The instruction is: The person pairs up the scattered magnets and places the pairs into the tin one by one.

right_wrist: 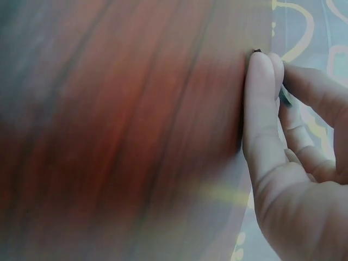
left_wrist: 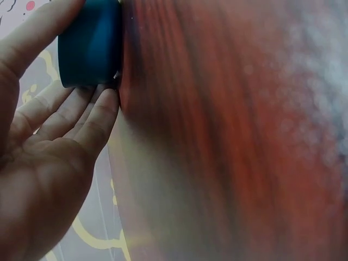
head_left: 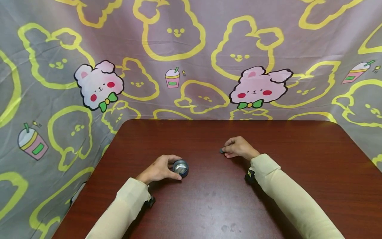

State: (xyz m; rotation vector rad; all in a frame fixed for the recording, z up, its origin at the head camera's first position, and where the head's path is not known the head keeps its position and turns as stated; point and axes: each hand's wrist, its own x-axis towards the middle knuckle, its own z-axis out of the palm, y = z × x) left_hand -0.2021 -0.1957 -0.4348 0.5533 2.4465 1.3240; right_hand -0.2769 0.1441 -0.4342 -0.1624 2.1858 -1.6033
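In the head view my left hand is on the left half of the table, thumb and fingers around a short round container. The container is dark blue outside and shiny silver inside, its top facing up. In the left wrist view its smooth teal wall shows between the thumb and the fingers. Farther back and to the right, my right hand pinches a small dark disc-like piece low over the table. In the right wrist view the fingers hide most of that piece.
Both hands work over a dark reddish-brown table with rounded back corners. A fabric curtain printed with yellow outlines and rabbit faces hangs behind it and along its sides. Some faint smudges mark the table's front part.
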